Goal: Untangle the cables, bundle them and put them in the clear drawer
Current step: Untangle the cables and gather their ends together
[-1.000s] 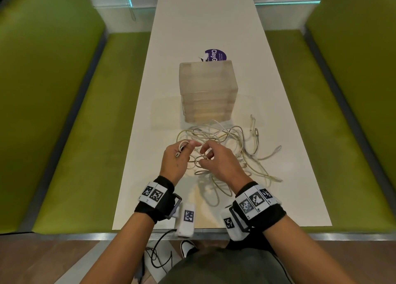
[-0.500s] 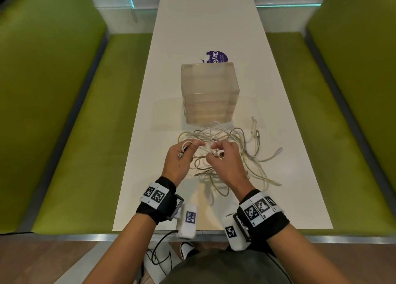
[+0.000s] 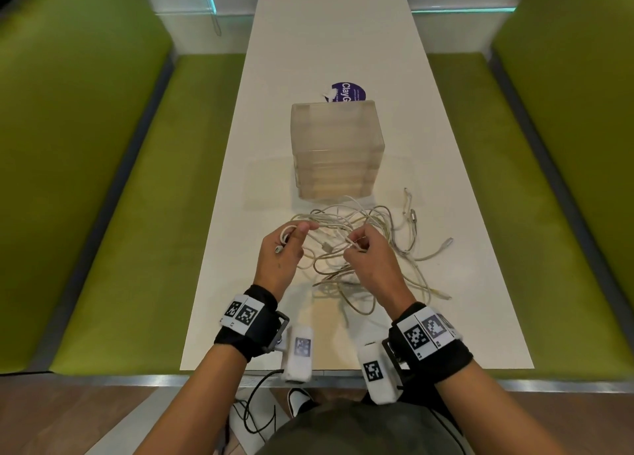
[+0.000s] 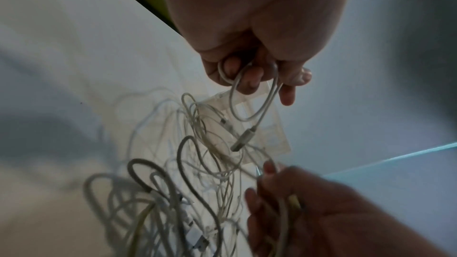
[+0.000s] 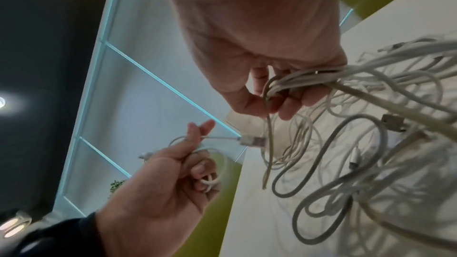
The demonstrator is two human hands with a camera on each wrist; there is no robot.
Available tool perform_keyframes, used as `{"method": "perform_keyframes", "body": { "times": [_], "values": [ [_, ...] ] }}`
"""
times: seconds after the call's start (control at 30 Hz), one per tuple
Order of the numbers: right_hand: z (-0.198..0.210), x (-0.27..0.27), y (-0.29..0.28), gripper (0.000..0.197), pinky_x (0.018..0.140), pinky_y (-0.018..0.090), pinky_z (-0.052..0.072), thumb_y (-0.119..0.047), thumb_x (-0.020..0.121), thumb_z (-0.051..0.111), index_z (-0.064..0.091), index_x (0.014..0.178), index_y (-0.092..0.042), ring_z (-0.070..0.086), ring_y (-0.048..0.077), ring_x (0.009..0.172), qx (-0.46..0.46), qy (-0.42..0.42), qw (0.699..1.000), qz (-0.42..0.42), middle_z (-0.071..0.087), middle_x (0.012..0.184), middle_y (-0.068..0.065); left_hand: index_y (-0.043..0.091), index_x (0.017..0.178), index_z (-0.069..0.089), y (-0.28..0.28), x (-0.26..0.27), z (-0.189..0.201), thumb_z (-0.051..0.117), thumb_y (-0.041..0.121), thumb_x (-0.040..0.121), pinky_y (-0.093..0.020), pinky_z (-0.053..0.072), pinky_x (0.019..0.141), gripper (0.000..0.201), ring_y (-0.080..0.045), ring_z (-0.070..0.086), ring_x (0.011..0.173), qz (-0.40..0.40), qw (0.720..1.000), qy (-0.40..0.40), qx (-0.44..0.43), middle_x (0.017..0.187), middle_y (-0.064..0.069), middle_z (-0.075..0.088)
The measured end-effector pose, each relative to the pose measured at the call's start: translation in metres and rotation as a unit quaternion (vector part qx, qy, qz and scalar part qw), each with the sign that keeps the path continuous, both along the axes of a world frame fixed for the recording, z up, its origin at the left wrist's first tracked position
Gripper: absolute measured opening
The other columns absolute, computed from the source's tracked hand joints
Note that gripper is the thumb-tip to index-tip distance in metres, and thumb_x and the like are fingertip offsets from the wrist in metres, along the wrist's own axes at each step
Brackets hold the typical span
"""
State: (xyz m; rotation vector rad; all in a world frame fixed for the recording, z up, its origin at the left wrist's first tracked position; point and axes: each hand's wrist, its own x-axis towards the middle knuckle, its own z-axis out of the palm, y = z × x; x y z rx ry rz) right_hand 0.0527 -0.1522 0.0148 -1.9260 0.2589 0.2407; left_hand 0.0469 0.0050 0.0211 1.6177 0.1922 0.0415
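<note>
From the head camera, the left hand (image 3: 279, 259) pinches a looped cable end while the right hand (image 3: 368, 260) clutches strands of the tangled cables (image 3: 363, 245) spread just beyond both grips, before the shut clear drawer (image 3: 338, 149). Left wrist view: a plug (image 4: 243, 140) dangles below the fingers. Right wrist view: several strands bunch in the fist; pulling apart could tighten knots.

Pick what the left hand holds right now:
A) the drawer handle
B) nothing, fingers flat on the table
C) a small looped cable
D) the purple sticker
C: the left hand grips a small cable loop with its plug hanging free, while the right hand holds strands of the tangle in front of the drawer unit.
</note>
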Motion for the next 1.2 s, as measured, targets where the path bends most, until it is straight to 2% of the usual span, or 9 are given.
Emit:
{"method": "perform_keyframes", "body": {
  "times": [0.13, 0.23, 0.4, 0.47, 0.6, 0.77, 0.9, 1.03, 1.2],
  "values": [
    [-0.009, 0.001, -0.006, 0.042, 0.089, 0.033, 0.048, -0.011, 0.082, 0.064, 0.05, 0.12, -0.021, 0.052, 0.02, 0.109, -0.156, -0.018, 0.987, 0.036, 0.046, 0.127, 0.006, 0.01, 0.088, 0.068, 0.008, -0.001, 0.016, 0.046, 0.02, 0.099, -0.014, 0.033, 0.051, 0.027, -0.004, 0.035, 0.047, 0.011, 1.0, -0.012, -0.009, 0.061, 0.019, 0.063],
    [-0.003, -0.004, -0.004, 0.06, 0.109, 0.028, 0.03, -0.024, 0.083, 0.069, 0.042, 0.136, -0.026, 0.029, 0.013, 0.135, -0.139, -0.128, 0.973, 0.136, 0.032, 0.145, 0.0, 0.004, 0.088, 0.067, 0.01, -0.006, 0.023, 0.046, 0.021, 0.099, -0.014, 0.032, 0.051, 0.03, -0.005, 0.033, 0.045, -0.015, 1.0, -0.002, -0.012, 0.053, 0.019, 0.057],
    [0.015, -0.021, 0.002, 0.038, 0.088, 0.017, 0.049, -0.01, 0.091, 0.056, 0.053, 0.127, -0.024, 0.061, 0.011, 0.105, 0.036, -0.078, 0.967, 0.24, 0.061, 0.119, -0.008, 0.006, 0.086, 0.066, 0.012, -0.02, 0.016, 0.049, 0.023, 0.097, -0.015, 0.033, 0.049, 0.026, -0.006, 0.035, 0.047, -0.102, 0.994, 0.03, -0.018, 0.055, 0.013, 0.053],
    [0.017, -0.028, 0.003, 0.047, 0.082, 0.024, 0.054, -0.014, 0.092, 0.056, 0.044, 0.135, -0.03, 0.066, 0.018, 0.095, 0.088, -0.022, 0.965, 0.244, 0.06, 0.12, -0.008, 0.012, 0.098, 0.064, 0.015, -0.028, 0.012, 0.05, 0.028, 0.097, -0.018, 0.035, 0.051, 0.022, -0.008, 0.038, 0.051, -0.133, 0.99, 0.051, -0.005, 0.065, 0.009, 0.055],
    [0.015, -0.037, 0.002, 0.061, 0.068, 0.026, 0.054, -0.01, 0.086, 0.066, 0.043, 0.137, -0.034, 0.068, 0.025, 0.076, 0.08, 0.001, 0.959, 0.273, 0.067, 0.109, -0.001, 0.027, 0.123, 0.042, 0.017, -0.052, 0.004, 0.05, 0.04, 0.09, -0.02, 0.043, 0.062, 0.037, -0.012, 0.049, 0.064, -0.225, 0.965, 0.132, 0.003, 0.082, -0.006, 0.055],
    [0.007, -0.046, -0.004, 0.043, 0.063, 0.034, 0.059, -0.006, 0.086, 0.066, 0.061, 0.122, -0.029, 0.069, 0.028, 0.068, 0.072, 0.004, 0.965, 0.253, 0.068, 0.088, 0.009, 0.016, 0.118, 0.044, 0.028, -0.073, -0.009, 0.043, 0.016, 0.1, -0.018, 0.043, 0.067, 0.018, -0.007, 0.052, 0.071, -0.209, 0.971, 0.12, 0.002, 0.099, -0.005, 0.054],
    [-0.005, -0.066, -0.007, 0.03, 0.067, 0.037, 0.06, -0.003, 0.087, 0.064, 0.066, 0.113, -0.019, 0.069, 0.021, 0.069, 0.029, 0.057, 0.942, 0.33, 0.068, 0.086, 0.01, 0.007, 0.101, 0.059, 0.043, -0.076, -0.014, 0.039, 0.009, 0.1, -0.02, 0.046, 0.064, 0.02, -0.007, 0.055, 0.068, -0.112, 0.991, 0.071, 0.013, 0.094, -0.005, 0.063],
    [-0.019, -0.087, -0.001, 0.025, 0.078, 0.032, 0.057, -0.01, 0.089, 0.061, 0.067, 0.111, -0.019, 0.067, 0.016, 0.078, -0.058, 0.062, 0.897, 0.434, 0.069, 0.092, 0.002, 0.002, 0.101, 0.063, 0.042, -0.074, -0.01, 0.04, 0.008, 0.1, -0.024, 0.051, 0.068, 0.023, -0.011, 0.062, 0.088, -0.087, 0.994, 0.058, -0.009, 0.102, -0.004, 0.066],
    [-0.032, -0.102, 0.005, 0.04, 0.102, 0.038, 0.043, -0.012, 0.087, 0.061, 0.058, 0.126, -0.023, 0.053, 0.018, 0.117, -0.162, 0.086, 0.8, 0.571, 0.058, 0.13, 0.002, 0.004, 0.106, 0.064, 0.033, -0.076, -0.006, 0.038, 0.015, 0.101, -0.032, 0.055, 0.073, 0.029, -0.019, 0.066, 0.079, -0.094, 0.989, 0.091, -0.075, 0.089, -0.009, 0.066]
  ]
}}
